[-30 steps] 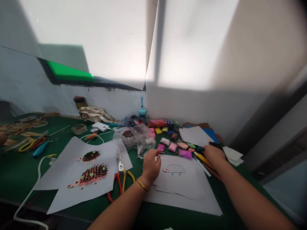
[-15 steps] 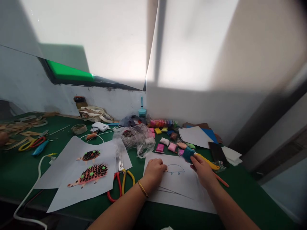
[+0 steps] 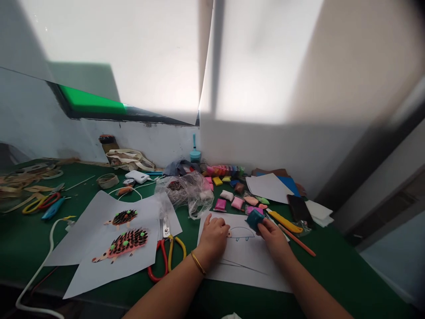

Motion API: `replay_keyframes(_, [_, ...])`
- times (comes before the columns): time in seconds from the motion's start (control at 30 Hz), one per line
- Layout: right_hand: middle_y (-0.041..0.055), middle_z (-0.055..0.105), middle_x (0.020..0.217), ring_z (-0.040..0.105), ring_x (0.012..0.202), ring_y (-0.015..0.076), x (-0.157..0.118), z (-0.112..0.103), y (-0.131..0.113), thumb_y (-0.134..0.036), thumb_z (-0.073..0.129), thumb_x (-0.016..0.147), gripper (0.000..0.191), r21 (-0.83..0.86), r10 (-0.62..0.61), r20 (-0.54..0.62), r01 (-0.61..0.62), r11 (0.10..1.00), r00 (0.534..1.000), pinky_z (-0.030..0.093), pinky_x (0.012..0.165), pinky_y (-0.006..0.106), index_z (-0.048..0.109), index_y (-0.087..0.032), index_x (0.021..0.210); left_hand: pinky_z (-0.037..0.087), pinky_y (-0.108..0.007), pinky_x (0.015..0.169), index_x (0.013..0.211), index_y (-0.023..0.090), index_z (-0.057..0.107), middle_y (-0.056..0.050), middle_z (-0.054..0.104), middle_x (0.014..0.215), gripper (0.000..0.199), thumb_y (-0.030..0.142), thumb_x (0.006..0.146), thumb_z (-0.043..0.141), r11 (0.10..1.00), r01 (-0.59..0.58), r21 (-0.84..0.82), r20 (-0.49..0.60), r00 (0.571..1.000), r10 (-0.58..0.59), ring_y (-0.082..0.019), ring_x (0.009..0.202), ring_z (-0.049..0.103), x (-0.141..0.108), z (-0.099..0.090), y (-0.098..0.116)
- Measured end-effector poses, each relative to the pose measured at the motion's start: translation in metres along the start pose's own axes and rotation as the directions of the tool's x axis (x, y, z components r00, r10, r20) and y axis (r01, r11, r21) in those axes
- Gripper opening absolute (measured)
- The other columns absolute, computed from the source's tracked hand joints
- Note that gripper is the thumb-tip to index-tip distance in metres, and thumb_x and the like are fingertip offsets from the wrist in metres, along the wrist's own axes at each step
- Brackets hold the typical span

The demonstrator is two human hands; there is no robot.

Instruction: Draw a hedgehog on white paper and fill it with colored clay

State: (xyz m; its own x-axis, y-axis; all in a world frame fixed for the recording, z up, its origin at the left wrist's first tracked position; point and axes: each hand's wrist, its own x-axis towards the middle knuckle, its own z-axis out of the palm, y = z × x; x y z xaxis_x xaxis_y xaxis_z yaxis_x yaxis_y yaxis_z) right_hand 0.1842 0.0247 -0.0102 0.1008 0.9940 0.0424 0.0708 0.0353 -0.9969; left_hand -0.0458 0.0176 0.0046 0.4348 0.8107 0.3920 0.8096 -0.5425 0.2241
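Observation:
My left hand [image 3: 214, 237] rests on the white paper [image 3: 245, 261] with its fingers curled, at the left end of a blue outline drawing [image 3: 242, 233]. Whether it holds anything is hidden. A small peach piece shows beside its fingertips. My right hand [image 3: 274, 237] pinches a teal packet [image 3: 255, 219] just above the paper, to the right of the drawing. Behind the paper lie small packets, among them a magenta one [image 3: 220, 204], a pink one [image 3: 237, 203] and a white one [image 3: 227, 195].
Red-and-yellow scissors [image 3: 166, 257] lie left of the paper, by sheets with two hedgehog pictures [image 3: 128, 243]. At right are a yellow cutter [image 3: 286, 222], an orange pencil [image 3: 299, 241] and a dark phone [image 3: 299, 210]. A plastic bag [image 3: 189, 192] sits behind.
My right hand has moved left with the teal packet, uncovering the yellow cutter and the orange pencil. A finger of my left hand has lifted slightly.

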Motion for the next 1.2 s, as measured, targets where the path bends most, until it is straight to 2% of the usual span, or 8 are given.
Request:
replay_keyframes(0.17, [0.0068, 0.069, 0.102, 0.065, 0.092, 0.0249, -0.026, 0.016, -0.015, -0.039, 0.068, 0.078, 0.037, 0.069, -0.173, 0.212, 0.162, 0.984, 0.962, 0.052, 0.086, 0.040, 0.064, -0.021, 0.109, 0.041, -0.037, 0.085, 0.104, 0.021, 0.065, -0.008, 0.064, 0.099, 0.024, 0.036, 0.090, 0.053, 0.919, 0.120, -0.376, -0.021, 0.990, -0.138, -0.023, 0.092, 0.056, -0.005, -0.009, 0.023])
replay_keyframes(0.33, [0.0077, 0.066, 0.110, 0.062, 0.104, 0.0263, -0.041, 0.024, -0.011, -0.033, 0.065, 0.080, 0.034, -0.020, -0.185, 0.241, 0.195, 0.981, 0.953, 0.047, 0.095, 0.043, 0.061, -0.022, 0.111, 0.044, -0.030, 0.074, 0.093, 0.018, 0.060, -0.005, 0.064, 0.088, 0.017, 0.033, 0.088, 0.054, 0.485, 0.247, -0.839, 0.114, 0.951, -0.287, -0.019, 0.082, 0.058, -0.012, 0.003, 0.034])
replay_keyframes(0.4, [0.0079, 0.062, 0.117, 0.061, 0.107, 0.0260, -0.042, 0.023, -0.006, -0.031, 0.068, 0.077, 0.049, -0.101, -0.209, 0.206, 0.233, 0.967, 0.956, 0.047, 0.096, 0.044, 0.053, -0.025, 0.124, 0.043, -0.028, 0.070, 0.086, 0.018, 0.057, -0.002, 0.060, 0.081, 0.015, 0.033, 0.085, 0.058, 0.416, 0.255, -0.873, 0.120, 0.939, -0.323, -0.017, 0.076, 0.056, -0.014, 0.007, 0.034])
replay_keyframes(0.53, [0.0089, 0.051, 0.132, 0.057, 0.115, 0.0261, -0.041, 0.021, 0.000, -0.028, 0.074, 0.072, 0.079, -0.274, -0.354, 0.243, 0.414, 0.868, 0.903, 0.047, 0.099, 0.045, 0.035, -0.031, 0.141, 0.038, -0.025, 0.064, 0.078, 0.019, 0.053, 0.002, 0.053, 0.072, 0.015, 0.032, 0.081, 0.062, 0.495, 0.302, -0.815, 0.119, 0.922, -0.367, -0.015, 0.069, 0.050, -0.017, 0.008, 0.030])
replay_keyframes(0.63, [0.0085, 0.052, 0.131, 0.053, 0.119, 0.0273, -0.041, 0.023, 0.000, -0.025, 0.072, 0.074, 0.063, -0.387, -0.438, 0.343, 0.550, 0.740, 0.831, 0.044, 0.103, 0.046, 0.049, -0.030, 0.132, 0.037, -0.025, 0.062, 0.077, 0.020, 0.053, 0.002, 0.054, 0.072, 0.016, 0.032, 0.081, 0.062, 0.581, 0.306, -0.755, 0.111, 0.932, -0.346, -0.015, 0.069, 0.049, -0.019, 0.007, 0.029])
replay_keyframes(0.77, [0.0085, 0.058, 0.124, 0.055, 0.116, 0.0259, -0.043, 0.025, -0.004, -0.020, 0.063, 0.080, 0.051, -0.437, -0.482, 0.368, 0.606, 0.665, 0.795, 0.047, 0.100, 0.045, 0.053, -0.028, 0.129, 0.038, -0.026, 0.064, 0.081, 0.020, 0.055, 0.000, 0.057, 0.078, 0.015, 0.031, 0.090, 0.049, 0.645, 0.247, -0.723, 0.074, 0.956, -0.283, -0.016, 0.071, 0.051, -0.023, 0.004, 0.030])
replay_keyframes(1.03, [0.0097, 0.058, 0.122, 0.054, 0.115, 0.0283, -0.043, 0.024, -0.005, -0.014, 0.058, 0.080, 0.053, -0.466, -0.600, 0.389, 0.712, 0.525, 0.698, 0.048, 0.097, 0.050, 0.053, -0.029, 0.130, 0.044, -0.028, 0.069, 0.097, 0.020, 0.057, -0.002, 0.062, 0.085, 0.013, 0.022, 0.087, 0.050, 0.611, 0.238, -0.755, 0.087, 0.960, -0.266, -0.016, 0.075, 0.056, -0.026, 0.006, 0.031])
replay_keyframes(1.2, [0.0101, 0.060, 0.117, 0.056, 0.109, 0.0286, -0.043, 0.026, -0.003, -0.016, 0.063, 0.078, 0.053, -0.495, -0.614, 0.390, 0.719, 0.488, 0.686, 0.049, 0.094, 0.050, 0.053, -0.028, 0.129, 0.041, -0.029, 0.069, 0.083, 0.020, 0.058, -0.003, 0.061, 0.084, 0.014, 0.022, 0.090, 0.047, 0.801, 0.225, -0.555, 0.015, 0.965, -0.260, -0.018, 0.077, 0.055, -0.028, -0.001, 0.033])
